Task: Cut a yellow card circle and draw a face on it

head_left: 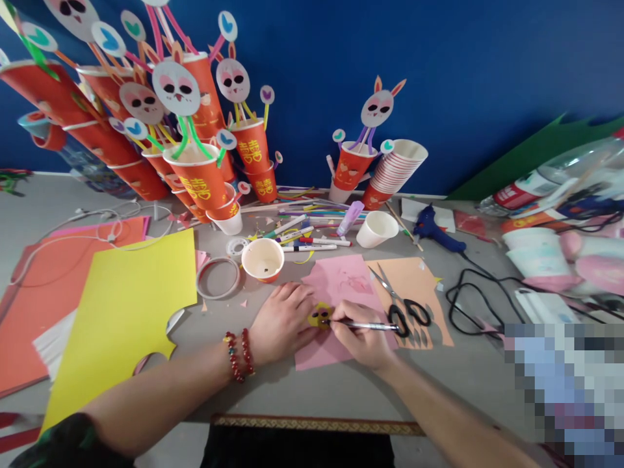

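My right hand (363, 335) is closed around a pen (373, 326), its tip at a small yellow paper face (319, 316) with dark eyes. Flat on the table, fingers stretched out, my left hand (285, 322) rests against the left side of that yellow piece. Two red bead bracelets (238, 354) circle the left wrist. Under the yellow piece lies a pink paper sheet (336, 276). Scissors (402, 302) with black handles lie spread on an orange paper sheet (429, 276) with cut-outs, just right of my right hand.
Red paper cups (197, 175) with rabbit faces stand stacked at the back left. A white cup (263, 259), tape roll (218, 278) and markers (312, 240) lie ahead. Yellow paper (131, 312) covers the left; a blue glue gun (436, 231) and its cord (468, 292) lie right.
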Available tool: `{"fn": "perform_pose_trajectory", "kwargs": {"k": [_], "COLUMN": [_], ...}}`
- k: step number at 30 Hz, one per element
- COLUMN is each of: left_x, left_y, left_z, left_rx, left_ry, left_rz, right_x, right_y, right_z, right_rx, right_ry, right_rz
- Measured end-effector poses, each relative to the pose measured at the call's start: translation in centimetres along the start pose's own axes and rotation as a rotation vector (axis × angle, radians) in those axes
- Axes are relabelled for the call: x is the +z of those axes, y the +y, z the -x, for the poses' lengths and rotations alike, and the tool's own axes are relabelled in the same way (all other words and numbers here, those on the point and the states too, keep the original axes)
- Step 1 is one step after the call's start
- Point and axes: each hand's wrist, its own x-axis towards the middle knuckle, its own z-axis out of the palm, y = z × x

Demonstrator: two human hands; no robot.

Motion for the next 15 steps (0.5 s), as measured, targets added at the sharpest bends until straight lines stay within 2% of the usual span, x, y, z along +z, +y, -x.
{"fn": "perform_pose_trajectory", "kwargs": {"k": [15], "left_x": [0.12], "left_y": [-0.13], "left_z": [-0.02], "left_rx": [0.011], "left_ry": [-0.001], "left_rz": [-0.003], "right_x": [0.0], "right_y": [-0.15], "right_z": [-0.16], "right_rx": [0.017], "right_ry": [-0.004], "right_rz": [-0.012]}}
